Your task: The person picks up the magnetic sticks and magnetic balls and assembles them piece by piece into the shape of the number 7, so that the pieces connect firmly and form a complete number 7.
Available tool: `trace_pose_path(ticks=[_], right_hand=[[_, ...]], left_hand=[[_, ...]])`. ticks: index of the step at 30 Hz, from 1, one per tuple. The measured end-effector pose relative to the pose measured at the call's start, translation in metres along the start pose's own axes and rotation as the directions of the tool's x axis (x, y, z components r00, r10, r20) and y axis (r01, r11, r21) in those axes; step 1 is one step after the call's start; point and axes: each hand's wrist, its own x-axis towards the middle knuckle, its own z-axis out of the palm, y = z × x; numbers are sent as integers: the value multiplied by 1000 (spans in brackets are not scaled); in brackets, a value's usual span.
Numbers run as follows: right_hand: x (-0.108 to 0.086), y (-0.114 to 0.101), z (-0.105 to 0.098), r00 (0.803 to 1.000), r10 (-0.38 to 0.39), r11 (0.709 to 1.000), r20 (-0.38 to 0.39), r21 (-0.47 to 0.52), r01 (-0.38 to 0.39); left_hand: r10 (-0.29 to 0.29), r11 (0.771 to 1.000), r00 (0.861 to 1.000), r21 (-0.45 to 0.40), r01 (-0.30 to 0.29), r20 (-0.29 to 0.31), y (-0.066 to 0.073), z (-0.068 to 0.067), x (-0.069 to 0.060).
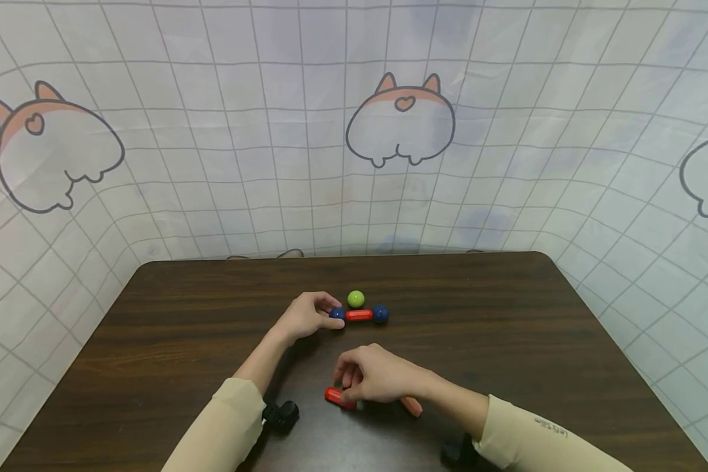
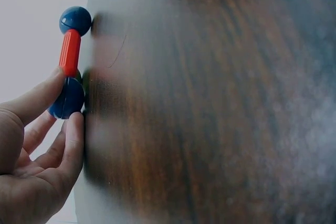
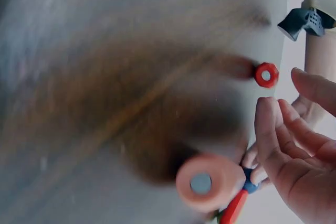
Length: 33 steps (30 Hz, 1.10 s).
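My left hand pinches a dark blue ball between thumb and fingers. That ball sits at one end of a red rod, and a second blue ball is at the rod's other end. Right behind the rod lies a lime green ball. Nearer the front, my right hand hovers at a loose red rod on the table. Its thumb and fingers are parted, and the right wrist view shows the rod's round silvery end just beyond the fingertips.
A peach-coloured rod lies on the table beneath my right wrist. The dark wood-grain table ends at a white grid-patterned curtain. Black wrist devices hang under both forearms.
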Motion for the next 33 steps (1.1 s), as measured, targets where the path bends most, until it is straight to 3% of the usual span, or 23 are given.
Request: trace_pose_path(ticks=[8,17,33], right_hand=[[-8,-1,-13,1000,-23,999,-16,26,24],[-22,6,-26,998,24,997,-65,76,-19],[-40,24,-41,988,68,996,-138,69,-59]], left_hand=[[-1,1000,1000,-12,1,-3,1,-1,0],[-6,1000,1000,-20,6,-3,-1,1,0],[11,1000,1000,-25,-11,-4,-1,1,0]])
